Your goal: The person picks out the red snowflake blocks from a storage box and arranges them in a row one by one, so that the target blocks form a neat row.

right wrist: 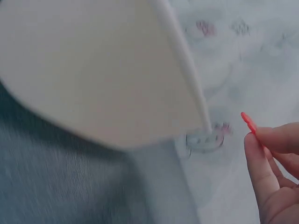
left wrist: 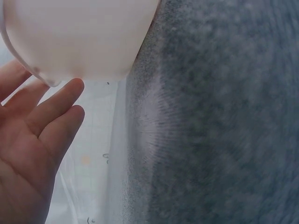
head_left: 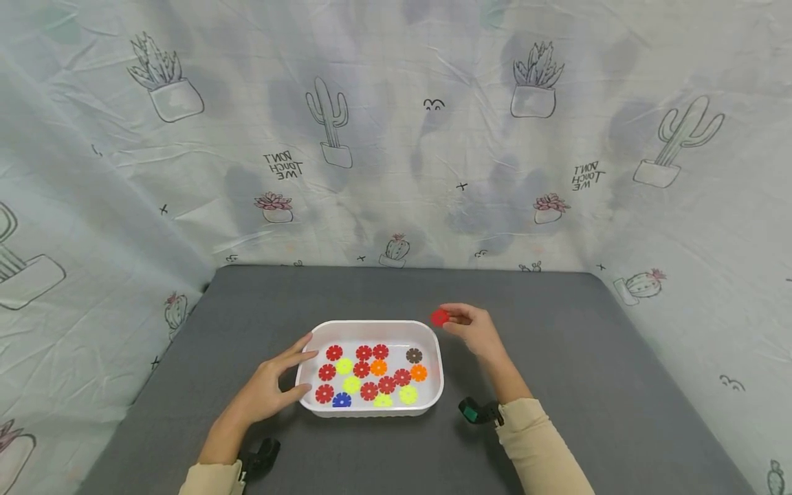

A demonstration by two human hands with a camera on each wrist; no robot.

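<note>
the right hand [head_left: 475, 328] pinches a red gear-shaped disc [head_left: 439, 317] at its fingertips, held above the grey table [head_left: 588, 385] just past the far right corner of the white tray [head_left: 433, 344]. the left hand [head_left: 272, 385] lies released, straight fingers against the tray's left wall. the pinch looks thin, perhaps only on the disc's edge, so the disc could slip and roll off across the table.
</note>
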